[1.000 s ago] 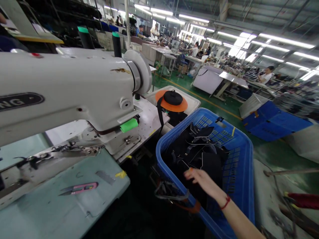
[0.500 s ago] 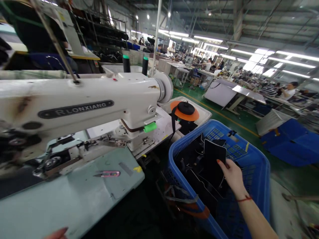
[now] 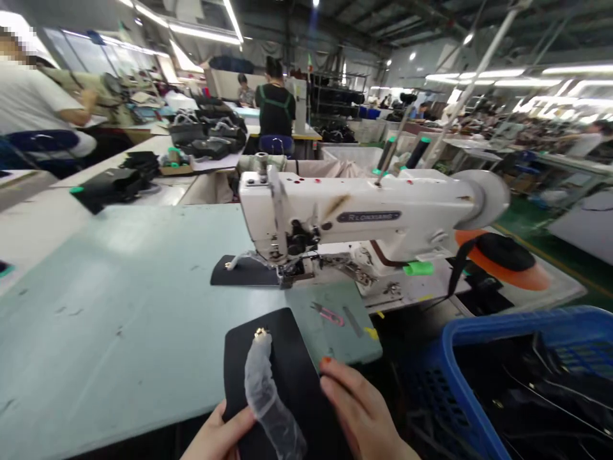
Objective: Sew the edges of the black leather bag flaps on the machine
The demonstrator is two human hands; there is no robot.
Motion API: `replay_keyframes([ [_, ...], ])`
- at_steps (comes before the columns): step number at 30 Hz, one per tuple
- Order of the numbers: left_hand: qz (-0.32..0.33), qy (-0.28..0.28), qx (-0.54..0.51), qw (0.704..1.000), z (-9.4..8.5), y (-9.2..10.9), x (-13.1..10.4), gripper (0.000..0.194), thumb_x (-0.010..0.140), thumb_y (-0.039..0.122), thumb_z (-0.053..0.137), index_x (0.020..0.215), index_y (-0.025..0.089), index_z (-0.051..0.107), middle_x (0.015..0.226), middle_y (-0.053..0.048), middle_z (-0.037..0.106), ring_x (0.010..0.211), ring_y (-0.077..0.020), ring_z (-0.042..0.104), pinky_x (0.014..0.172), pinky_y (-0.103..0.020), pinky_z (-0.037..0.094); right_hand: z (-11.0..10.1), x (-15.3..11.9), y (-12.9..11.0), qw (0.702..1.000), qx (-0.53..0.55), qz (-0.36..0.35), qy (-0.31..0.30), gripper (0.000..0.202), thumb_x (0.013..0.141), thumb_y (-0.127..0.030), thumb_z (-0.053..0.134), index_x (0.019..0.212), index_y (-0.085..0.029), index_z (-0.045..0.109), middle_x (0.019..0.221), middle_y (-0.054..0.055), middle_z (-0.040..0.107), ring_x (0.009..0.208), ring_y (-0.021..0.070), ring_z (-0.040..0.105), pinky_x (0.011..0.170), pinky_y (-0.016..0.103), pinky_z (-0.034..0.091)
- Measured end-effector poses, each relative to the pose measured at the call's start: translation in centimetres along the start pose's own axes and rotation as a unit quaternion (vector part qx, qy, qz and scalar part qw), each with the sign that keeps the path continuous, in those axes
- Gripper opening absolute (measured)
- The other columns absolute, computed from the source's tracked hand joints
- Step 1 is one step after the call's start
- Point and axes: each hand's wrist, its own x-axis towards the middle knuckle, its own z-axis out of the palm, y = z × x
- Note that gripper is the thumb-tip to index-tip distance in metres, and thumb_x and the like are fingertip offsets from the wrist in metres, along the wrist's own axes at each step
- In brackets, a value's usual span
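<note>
In the head camera's view, the person's left hand [image 3: 218,437] is grasping the left edge of a black panel [image 3: 297,358] at the lower centre of the frame, thumb on top, while the right hand [image 3: 366,409] is resting its fingers along the right edge; whether that grip is closing on it I cannot tell. A plastic-wrapped strap [image 3: 261,377] is running down the panel's face, apparently already fixed at a gold-coloured fitting [image 3: 261,332]. Near the middle, a second panel [image 3: 249,273] is lying on the counter [image 3: 143,332], its right end reaching under the sewing machine [image 3: 364,198]. At lower right, a blue basket [image 3: 527,317] is holding dark pieces [image 3: 536,390]. I am judging the work partway along: strap on, held panel sitting apart from the machine, pieces remaining in the basket; finished stitching I am not making out.
</note>
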Motion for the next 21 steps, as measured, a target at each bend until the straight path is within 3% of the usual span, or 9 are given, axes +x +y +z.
replay_keyframes([
  [1,0.032,0.042,-0.010,0.999,-0.6,1.0,0.1,0.083,0.053,0.022,0.092,0.131,0.020,0.061,0.097,-0.010,0.079,0.101,-0.0376,0.071,0.090,-0.045,0.056,1.3,-0.1,0.4,0.994,0.061,0.090,0.007,0.031,0.103,-0.019,0.039,0.126,-0.016,0.059,0.114,0.012,0.070,0.100,0.0167,0.070,0.085,0.023,0.059],
  [3,0.091,0.102,-0.023,0.990,-1.5,3.2,0.5,0.082,0.055,0.019,0.091,0.131,0.020,0.060,0.099,-0.009,0.078,0.099,-0.0356,0.071,0.086,-0.043,0.059,3.8,-0.3,1.0,0.947,0.186,0.259,-0.026,0.032,0.104,-0.028,0.038,0.125,-0.018,0.060,0.110,0.013,0.070,0.085,0.0160,0.072,0.068,0.020,0.061],
  [5,0.132,0.127,-0.011,0.983,-2.0,5.4,1.2,0.074,0.059,0.016,0.088,0.128,0.019,0.061,0.101,-0.009,0.078,0.097,-0.0336,0.072,0.083,-0.040,0.060,6.1,-0.1,1.2,0.887,0.276,0.361,-0.084,0.036,0.101,-0.043,0.045,0.114,-0.016,0.065,0.097,0.012,0.071,0.067,0.0149,0.070,0.054,0.019,0.056],
  [7,0.151,0.132,0.011,0.980,-2.5,7.4,2.0,0.060,0.065,0.015,0.084,0.121,0.018,0.065,0.101,-0.010,0.078,0.091,-0.0318,0.074,0.077,-0.038,0.062,8.1,0.7,1.1,0.842,0.319,0.420,-0.114,0.045,0.094,-0.055,0.053,0.099,-0.014,0.068,0.077,0.008,0.069,0.054,0.0129,0.064,0.045,0.017,0.049],
  [9,0.139,0.107,-0.013,0.984,-2.9,8.6,2.9,0.042,0.067,0.015,0.081,0.107,0.017,0.071,0.098,-0.010,0.078,0.086,-0.0303,0.075,0.074,-0.037,0.062,9.8,2.0,1.0,0.812,0.339,0.462,-0.108,0.051,0.089,-0.063,0.056,0.091,-0.013,0.067,0.066,0.005,0.063,0.048,0.0112,0.059,0.041,0.016,0.041],
  [11,0.107,0.044,-0.090,0.989,-3.4,8.7,3.8,0.029,0.067,0.020,0.080,0.094,0.017,0.074,0.099,-0.011,0.078,0.089,-0.0303,0.075,0.079,-0.038,0.062,11.0,3.4,1.0,0.799,0.351,0.483,-0.076,0.055,0.086,-0.067,0.058,0.089,-0.013,0.067,0.063,0.003,0.060,0.047,0.0108,0.058,0.041,0.016,0.039],
  [14,0.046,-0.033,-0.133,0.990,-4.0,7.7,4.9,0.028,0.067,0.027,0.083,0.091,0.014,0.077,0.105,-0.013,0.077,0.099,-0.0327,0.072,0.090,-0.041,0.059,12.2,4.9,1.4,0.791,0.368,0.489,-0.025,0.056,0.083,-0.068,0.060,0.089,-0.013,0.067,0.062,0.003,0.059,0.049,0.0115,0.058,0.045,0.018,0.043],
  [17,0.040,-0.006,-0.068,0.997,-3.8,7.1,5.7,0.029,0.069,0.022,0.084,0.096,0.013,0.077,0.101,-0.013,0.078,0.102,-0.0336,0.071,0.093,-0.041,0.057,12.8,5.6,1.9,0.777,0.390,0.495,-0.002,0.056,0.082,-0.067,0.062,0.092,-0.012,0.067,0.060,0.002,0.059,0.048,0.0105,0.056,0.045,0.018,0.044],
  [21,0.098,0.018,-0.010,0.995,-2.4,9.5,7.3,0.039,0.065,0.022,0.088,0.101,0.015,0.076,0.100,-0.011,0.078,0.099,-0.0338,0.072,0.088,-0.041,0.060,12.7,6.8,2.8,0.763,0.415,0.494,-0.026,0.053,0.083,-0.065,0.062,0.087,-0.013,0.065,0.065,0.004,0.064,0.049,0.0096,0.056,0.041,0.015,0.040],
])
